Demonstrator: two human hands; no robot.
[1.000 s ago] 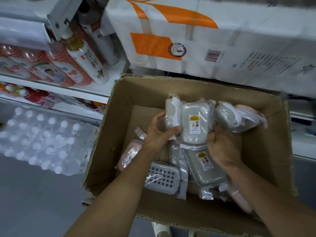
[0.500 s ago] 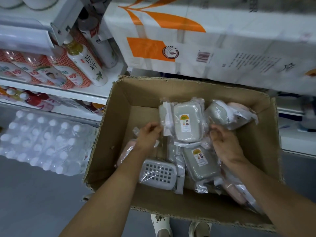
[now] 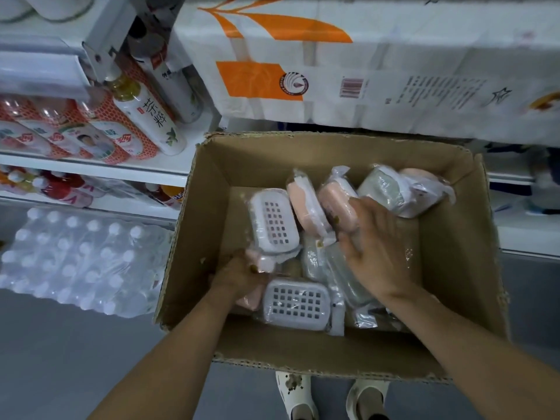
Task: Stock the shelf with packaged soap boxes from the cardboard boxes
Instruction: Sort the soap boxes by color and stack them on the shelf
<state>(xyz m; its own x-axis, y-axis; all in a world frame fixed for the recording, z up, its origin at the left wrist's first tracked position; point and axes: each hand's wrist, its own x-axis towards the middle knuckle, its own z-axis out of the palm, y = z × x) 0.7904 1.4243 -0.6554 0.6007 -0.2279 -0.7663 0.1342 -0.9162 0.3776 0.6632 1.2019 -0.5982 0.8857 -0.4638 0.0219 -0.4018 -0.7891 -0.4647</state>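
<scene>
A: Where are the soap boxes?

B: All inside the open cardboard box (image 3: 212, 237), each wrapped in clear plastic. Against the left wall a white soap box with a grid of holes (image 3: 274, 222) stands tilted up. Just right of it two pink soap boxes (image 3: 306, 212) stand on edge, side by side. A grey-green soap box (image 3: 385, 189) lies in the far right corner with another pink one touching it behind. Near the front a second white grid box (image 3: 297, 301) lies flat, and more grey-green ones (image 3: 342, 274) lie beside it.

A: And the hands?

B: The right hand (image 3: 375, 253) is spread, fingers straight, palm down, resting on the right-hand pink box and the grey-green ones below it. It grips nothing.

A: The left?

B: The left hand (image 3: 239, 275) is low at the box's left side, fingers curled around a wrapped pink box at the foot of the tilted white one. The fingertips are partly hidden, but it looks like a grip.

A: What surrounds the box?

B: White shelves (image 3: 91, 168) with drink bottles (image 3: 145, 116) to the left, a shrink-wrapped pack of water bottles (image 3: 75, 262) on the floor, a large white and orange pack (image 3: 333, 65) above, and two pale shoes (image 3: 295, 395) below the box's front edge
</scene>
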